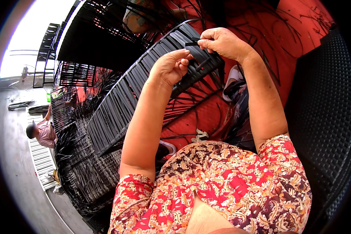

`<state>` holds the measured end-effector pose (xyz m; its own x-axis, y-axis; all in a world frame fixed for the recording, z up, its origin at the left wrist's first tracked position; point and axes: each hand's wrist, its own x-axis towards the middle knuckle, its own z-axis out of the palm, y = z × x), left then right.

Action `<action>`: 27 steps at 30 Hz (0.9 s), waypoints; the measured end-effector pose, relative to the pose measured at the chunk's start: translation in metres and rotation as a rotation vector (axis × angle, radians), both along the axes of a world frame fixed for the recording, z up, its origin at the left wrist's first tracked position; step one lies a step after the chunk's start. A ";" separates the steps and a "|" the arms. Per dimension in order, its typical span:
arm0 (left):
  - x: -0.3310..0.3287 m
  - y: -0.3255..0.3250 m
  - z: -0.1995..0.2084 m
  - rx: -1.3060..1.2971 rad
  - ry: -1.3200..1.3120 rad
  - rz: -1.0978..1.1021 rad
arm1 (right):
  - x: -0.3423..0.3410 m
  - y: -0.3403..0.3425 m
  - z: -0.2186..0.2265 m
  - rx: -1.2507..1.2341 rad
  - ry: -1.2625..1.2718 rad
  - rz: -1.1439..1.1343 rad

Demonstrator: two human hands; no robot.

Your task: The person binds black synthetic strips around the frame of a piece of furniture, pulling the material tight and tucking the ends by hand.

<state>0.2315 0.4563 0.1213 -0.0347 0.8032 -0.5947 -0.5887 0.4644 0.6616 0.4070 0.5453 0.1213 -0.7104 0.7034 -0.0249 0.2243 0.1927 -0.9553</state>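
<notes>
A long dark panel (123, 91) of flat grey-black strips wound side by side over a frame slants in front of me. Over its far right end, my right hand (225, 45) pinches a short black strip (192, 43) between thumb and fingers. My left hand (169, 67) hovers just left of that, above the panel's strips. Its thumb and forefinger come together near the black strip, the other fingers curled; whatever lies between the tips is too small to make out. Loose strip ends stick out around the panel's corner by my right hand.
Red ground (288, 35) with scattered black strips spreads beyond the panel. A dark woven panel (323, 97) rises at right. Left stand black frames (76, 74) and a heap of woven pieces (85, 171). Another person (46, 132) is at far left, beside a white slatted piece (43, 160).
</notes>
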 end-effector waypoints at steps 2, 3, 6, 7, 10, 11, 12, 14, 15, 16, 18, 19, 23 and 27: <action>0.000 -0.005 -0.004 0.029 -0.065 0.037 | -0.001 0.000 -0.001 0.053 0.006 -0.013; -0.001 -0.007 -0.004 0.061 -0.043 -0.003 | -0.002 -0.001 0.000 0.091 -0.005 -0.020; 0.007 -0.011 0.004 0.089 0.113 -0.025 | -0.003 0.000 0.001 0.128 -0.037 -0.026; 0.011 -0.011 0.006 0.098 0.211 -0.071 | -0.003 0.000 0.001 0.125 -0.047 -0.027; 0.016 -0.010 0.009 0.116 0.463 -0.178 | -0.003 0.001 0.001 0.128 -0.050 -0.030; 0.015 -0.009 0.007 0.115 0.446 -0.166 | -0.002 0.001 0.002 0.123 -0.053 -0.031; 0.013 -0.009 0.005 0.114 0.430 -0.155 | -0.002 0.000 0.004 0.119 -0.057 -0.032; 0.011 -0.010 0.005 0.108 0.359 -0.113 | -0.001 -0.001 0.005 0.102 -0.054 -0.037; 0.010 -0.010 0.006 0.104 0.304 -0.083 | -0.001 -0.001 0.004 0.090 -0.049 -0.041; 0.008 -0.010 0.006 0.100 0.249 -0.054 | -0.001 0.000 0.003 0.079 -0.044 -0.047; 0.003 -0.006 0.003 0.105 0.138 -0.055 | -0.001 0.000 0.003 0.100 -0.044 -0.054; 0.000 -0.004 0.001 0.104 0.083 -0.054 | -0.001 0.000 0.002 0.109 -0.044 -0.055; -0.005 -0.006 -0.004 0.172 -0.172 0.025 | -0.004 0.003 -0.003 0.130 -0.030 -0.047; 0.000 -0.008 -0.003 0.220 -0.183 -0.003 | -0.001 0.007 -0.002 0.172 -0.162 -0.066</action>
